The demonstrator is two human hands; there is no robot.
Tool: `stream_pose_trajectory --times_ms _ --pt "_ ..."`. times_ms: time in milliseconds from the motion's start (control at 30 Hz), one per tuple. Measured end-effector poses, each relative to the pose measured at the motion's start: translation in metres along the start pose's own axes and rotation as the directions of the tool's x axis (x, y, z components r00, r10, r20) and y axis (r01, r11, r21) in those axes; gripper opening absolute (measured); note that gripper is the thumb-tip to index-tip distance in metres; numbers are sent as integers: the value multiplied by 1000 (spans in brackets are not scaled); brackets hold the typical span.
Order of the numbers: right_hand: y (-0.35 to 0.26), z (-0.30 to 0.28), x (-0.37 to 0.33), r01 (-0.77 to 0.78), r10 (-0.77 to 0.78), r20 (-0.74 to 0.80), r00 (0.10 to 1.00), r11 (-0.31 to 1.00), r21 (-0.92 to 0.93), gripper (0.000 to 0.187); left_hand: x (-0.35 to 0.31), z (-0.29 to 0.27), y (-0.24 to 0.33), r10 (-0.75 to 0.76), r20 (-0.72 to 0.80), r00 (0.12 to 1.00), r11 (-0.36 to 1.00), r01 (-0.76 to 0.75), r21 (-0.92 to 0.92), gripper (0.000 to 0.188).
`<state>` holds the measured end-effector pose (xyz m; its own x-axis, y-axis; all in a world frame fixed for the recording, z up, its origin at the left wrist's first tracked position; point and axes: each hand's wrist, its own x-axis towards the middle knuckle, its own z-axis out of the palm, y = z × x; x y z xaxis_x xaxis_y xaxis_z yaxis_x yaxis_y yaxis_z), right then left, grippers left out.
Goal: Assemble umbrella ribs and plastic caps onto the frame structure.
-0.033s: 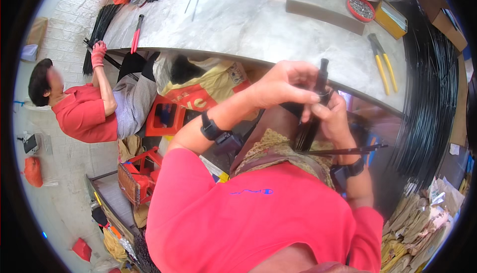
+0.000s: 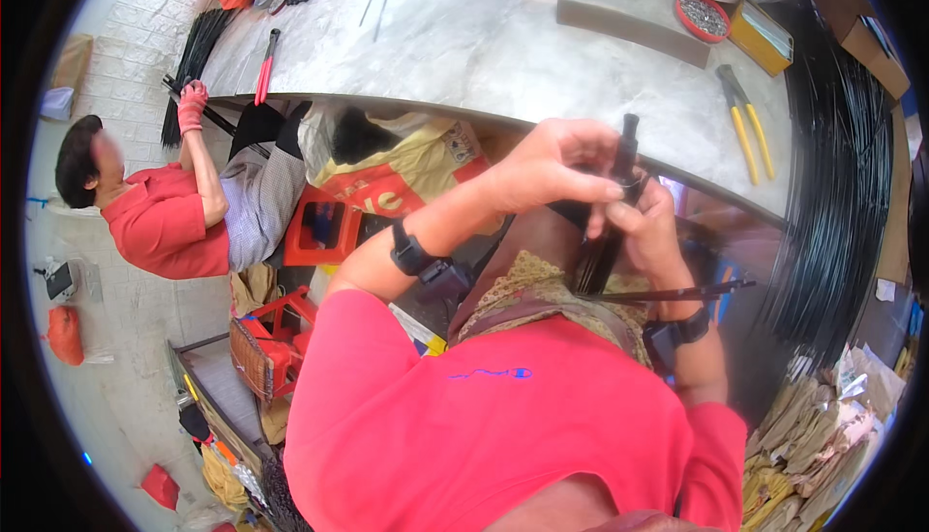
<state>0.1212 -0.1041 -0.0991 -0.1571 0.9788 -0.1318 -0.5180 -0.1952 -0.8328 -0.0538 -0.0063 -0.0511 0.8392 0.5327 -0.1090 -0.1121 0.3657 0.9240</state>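
Note:
Upright in front of my lap stands a black umbrella frame [image 2: 627, 145], a dark shaft with a knobbed top and thin rods bunched below. My left hand [image 2: 561, 166] is closed around its upper part, thumb pressed against the shaft. Just below and to the right, my right hand [image 2: 646, 225] pinches the frame, thumb and fingers together near the left thumb. Whatever small part lies between the two thumbs is too small to make out. Thin dark rods [image 2: 677, 294] stick out sideways to the right, over my right wrist.
On the pale table [image 2: 455, 39] lie yellow-handled pliers [image 2: 745, 126], red-handled pliers [image 2: 266, 68], a grey strip [image 2: 629, 34] and a red bowl of small metal parts [image 2: 703, 16]. Black wires [image 2: 837, 193] hang at the right. A co-worker [image 2: 169, 203] sits left, near red stools [image 2: 319, 227].

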Motion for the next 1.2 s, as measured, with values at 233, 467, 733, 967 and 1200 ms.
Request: stream_pose_trajectory --times_ms 233,467,733,967,1200 --pt "-4 8 0 -28 28 -3 1000 996 -85 20 -15 22 -1 76 -121 990 996 -68 65 34" --pt "-1 10 -1 -3 6 57 998 998 -57 18 -20 22 1 23 -132 991 988 -43 -146 32" --pt "4 16 -1 -30 30 -13 999 999 -14 16 -26 23 1 117 -184 976 988 -96 119 36" --pt "0 18 -2 -9 11 37 999 999 -46 17 -29 18 2 88 -166 982 996 -91 -9 42" --pt "2 13 -2 -36 37 40 998 998 -46 18 -28 15 2 113 -155 982 993 -104 64 41"
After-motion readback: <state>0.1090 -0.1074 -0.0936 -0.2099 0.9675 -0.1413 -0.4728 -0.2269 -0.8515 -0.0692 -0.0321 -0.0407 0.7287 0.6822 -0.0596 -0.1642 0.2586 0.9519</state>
